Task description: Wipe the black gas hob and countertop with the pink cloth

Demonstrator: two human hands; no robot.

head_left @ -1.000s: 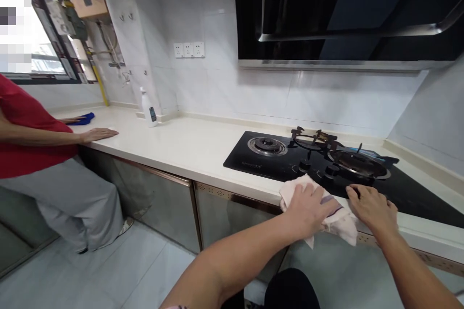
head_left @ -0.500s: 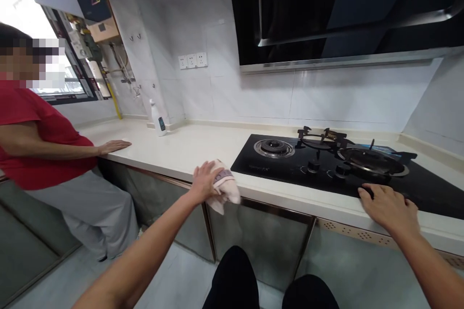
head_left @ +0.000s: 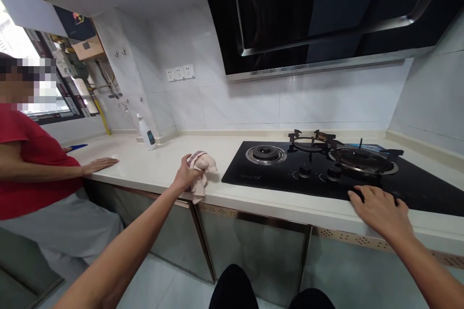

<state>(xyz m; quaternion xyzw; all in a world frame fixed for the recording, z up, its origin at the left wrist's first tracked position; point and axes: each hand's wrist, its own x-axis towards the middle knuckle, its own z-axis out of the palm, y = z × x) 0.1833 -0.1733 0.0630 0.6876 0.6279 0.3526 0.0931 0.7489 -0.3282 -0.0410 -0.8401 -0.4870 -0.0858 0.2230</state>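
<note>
My left hand [head_left: 187, 174] is shut on a bunched pale pink cloth [head_left: 201, 172], which it holds over the front of the white countertop [head_left: 163, 164]. The cloth's striped hem shows at the top, and its lower end hangs near the counter edge. My right hand [head_left: 379, 210] lies flat, with its fingertips on the front of a black glass gas hob [head_left: 261, 179]. Nothing is in that hand. The hob has control knobs [head_left: 319, 172] between my right hand and two burners.
A person in a red shirt [head_left: 32, 154] stands at the left, with a hand [head_left: 99, 166] on the counter. A white pump bottle [head_left: 147, 133] and a blue item [head_left: 78, 147] lie beyond. Wall sockets [head_left: 179, 73] and a black range hood [head_left: 290, 19] are above.
My left hand and the cloth have moved left, away from the hob, and the cloth is bunched tighter. My right hand stays at the hob's front edge. The view has swung slightly.
</note>
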